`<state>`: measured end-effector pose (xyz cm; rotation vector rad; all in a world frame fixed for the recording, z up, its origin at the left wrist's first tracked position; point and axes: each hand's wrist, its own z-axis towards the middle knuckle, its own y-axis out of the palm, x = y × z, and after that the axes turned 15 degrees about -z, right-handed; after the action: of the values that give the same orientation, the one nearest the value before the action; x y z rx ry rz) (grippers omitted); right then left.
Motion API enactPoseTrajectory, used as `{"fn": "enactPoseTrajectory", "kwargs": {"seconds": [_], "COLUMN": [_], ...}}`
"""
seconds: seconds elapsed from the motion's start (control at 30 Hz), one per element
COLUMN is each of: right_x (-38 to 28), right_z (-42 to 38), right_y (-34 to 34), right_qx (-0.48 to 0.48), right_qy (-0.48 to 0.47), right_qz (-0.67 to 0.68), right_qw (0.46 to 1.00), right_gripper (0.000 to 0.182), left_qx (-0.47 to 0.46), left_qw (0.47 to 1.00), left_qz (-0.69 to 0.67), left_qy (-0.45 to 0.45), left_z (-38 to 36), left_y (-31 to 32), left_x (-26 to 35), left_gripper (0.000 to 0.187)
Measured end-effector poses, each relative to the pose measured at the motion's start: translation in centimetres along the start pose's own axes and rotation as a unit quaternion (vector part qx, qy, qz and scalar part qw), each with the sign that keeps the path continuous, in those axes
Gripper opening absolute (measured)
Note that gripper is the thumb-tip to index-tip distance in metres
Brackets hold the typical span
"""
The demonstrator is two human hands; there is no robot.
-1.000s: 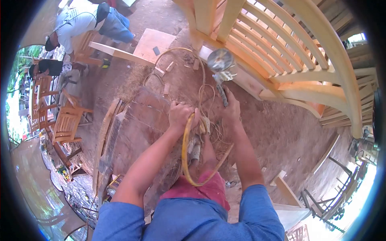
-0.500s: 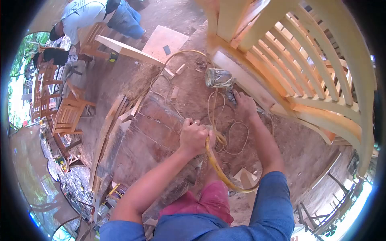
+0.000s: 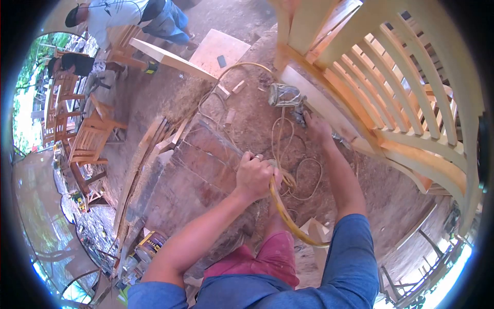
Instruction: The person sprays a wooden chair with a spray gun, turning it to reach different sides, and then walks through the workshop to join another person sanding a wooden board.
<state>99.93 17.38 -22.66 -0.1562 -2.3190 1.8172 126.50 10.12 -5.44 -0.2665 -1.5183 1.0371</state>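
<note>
My left hand [image 3: 256,177] is closed around a yellow hose [image 3: 284,213], which curves down past my right arm. Near the bench's lower edge, my right hand [image 3: 317,127] grips the metal spray gun [image 3: 299,112]. A silvery cup [image 3: 283,96], wrapped with cord, is joined to the gun and lies tilted to its left. Part of the gun is hidden by my right fingers. The large slatted wooden bench [image 3: 396,87] stands to the right of the gun. Thinner hose loops [image 3: 309,177] hang or lie beneath my hands.
A pale board [image 3: 218,51] with a dark flat object on it lies ahead. Long wood strips [image 3: 141,172] and a paint can [image 3: 151,243] are at left. Wooden chairs [image 3: 92,139] stand farther left. A person [image 3: 116,15] bends at the upper left; another person [image 3: 77,67] is nearby.
The view has shifted slightly, so the surroundings sit a little farther right. Both hands keep their grips, and the gun appears slightly lower beside the bench.
</note>
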Motion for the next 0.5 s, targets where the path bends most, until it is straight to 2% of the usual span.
{"fn": "enactPoseTrajectory", "kwargs": {"seconds": [0.1,0.2,0.33,0.5], "right_x": [-0.4,-1.1,-2.2,-1.8], "right_z": [-2.1,-4.6,-7.9,-12.9], "right_y": [-1.7,-2.6,-5.9,-12.3], "right_qx": [0.021,0.08,0.061,0.1], "right_qy": [0.011,0.015,0.061,0.068], "right_qz": [0.01,0.032,0.081,0.095], "right_qw": [1.0,0.996,0.993,0.988], "right_gripper": [0.045,0.04,0.054,0.053], "left_qx": [0.012,0.014,0.003,-0.01], "left_qw": [1.0,1.0,1.0,1.0], "left_qz": [-0.011,-0.006,0.003,0.019], "left_qy": [0.009,0.012,0.0,-0.001], "left_z": [0.1,0.0,-0.2,-0.4], "left_y": [-0.1,-0.1,-0.1,0.0], "left_x": [0.2,0.0,0.2,0.0], "left_gripper": [0.024,0.024,0.025,0.027]}}
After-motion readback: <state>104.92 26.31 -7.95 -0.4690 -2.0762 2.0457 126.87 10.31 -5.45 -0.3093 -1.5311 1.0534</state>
